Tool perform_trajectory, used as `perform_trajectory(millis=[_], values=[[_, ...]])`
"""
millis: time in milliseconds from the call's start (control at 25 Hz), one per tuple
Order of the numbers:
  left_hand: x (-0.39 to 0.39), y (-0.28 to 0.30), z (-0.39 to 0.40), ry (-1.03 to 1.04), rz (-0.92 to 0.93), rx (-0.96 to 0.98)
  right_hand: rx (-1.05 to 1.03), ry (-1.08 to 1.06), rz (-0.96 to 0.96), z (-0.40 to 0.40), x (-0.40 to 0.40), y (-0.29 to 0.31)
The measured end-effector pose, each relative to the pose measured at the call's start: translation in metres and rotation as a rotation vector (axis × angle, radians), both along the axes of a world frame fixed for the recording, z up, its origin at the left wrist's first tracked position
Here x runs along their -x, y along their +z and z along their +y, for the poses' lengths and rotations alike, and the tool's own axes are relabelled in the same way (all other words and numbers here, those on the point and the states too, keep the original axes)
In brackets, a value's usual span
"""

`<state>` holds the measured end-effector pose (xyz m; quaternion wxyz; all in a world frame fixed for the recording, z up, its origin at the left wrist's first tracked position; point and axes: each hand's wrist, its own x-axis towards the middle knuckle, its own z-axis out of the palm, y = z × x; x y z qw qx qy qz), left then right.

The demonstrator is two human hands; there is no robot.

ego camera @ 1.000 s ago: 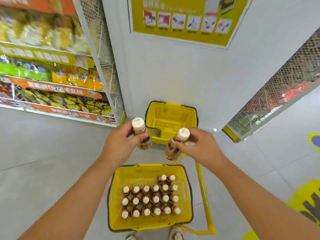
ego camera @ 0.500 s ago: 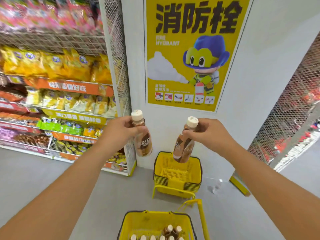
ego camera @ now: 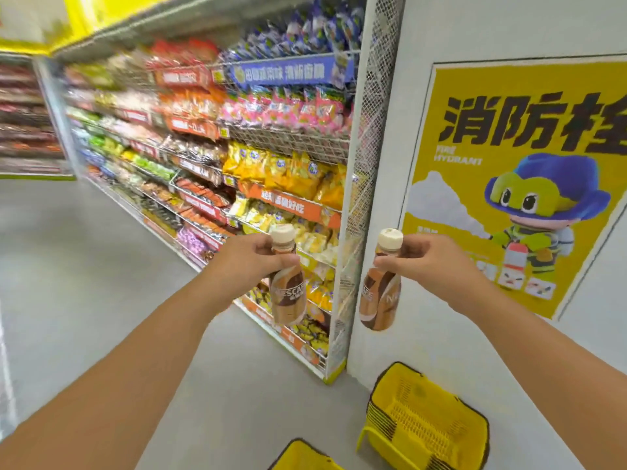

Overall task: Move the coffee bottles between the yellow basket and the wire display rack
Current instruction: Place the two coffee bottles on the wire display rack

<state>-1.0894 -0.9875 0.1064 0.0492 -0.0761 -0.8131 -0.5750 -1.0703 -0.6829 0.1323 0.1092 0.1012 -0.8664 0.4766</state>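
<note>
Two coffee bottles are in view, one per hand. The left hand (ego camera: 251,262) grips the neck of the left bottle (ego camera: 287,293); the right hand (ego camera: 424,262) pinches the neck of the right bottle (ego camera: 380,296). Both hang upright in front of the wire display rack (ego camera: 364,184), well above the floor. Two yellow baskets show: a stack of baskets (ego camera: 427,425) at the rack's foot, and the rim of the yellow basket (ego camera: 302,456) nearer. Compared with half a second ago, the view has swung left along the rack, and the bottles inside the basket are out of frame.

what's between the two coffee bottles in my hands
Nothing held: in the head view the left bottle and right bottle hang apart, with the rack's mesh end panel behind the gap.
</note>
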Motion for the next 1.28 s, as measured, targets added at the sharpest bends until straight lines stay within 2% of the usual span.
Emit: perform_trajectory(millis=[240, 520, 960, 1280], values=[[-0.087, 0.028, -0.093, 0.29, 0.011, -0.023, 0.058, 0.335, -0.001, -0.11, 0.008, 0.007], [-0.217, 0.037, -0.224, 0.63, 0.043, -0.003, 0.101, 0.686, 0.004, -0.274, -0.039, 0.018], [-0.418, 0.052, -0.457, 0.914, 0.048, 0.089, 0.141, 0.991, -0.082, -0.579, -0.181, 0.028], [-0.475, 0.053, -0.602, 1.007, 0.043, 0.077, 0.164, 1.084, -0.131, -0.739, -0.228, 0.027]])
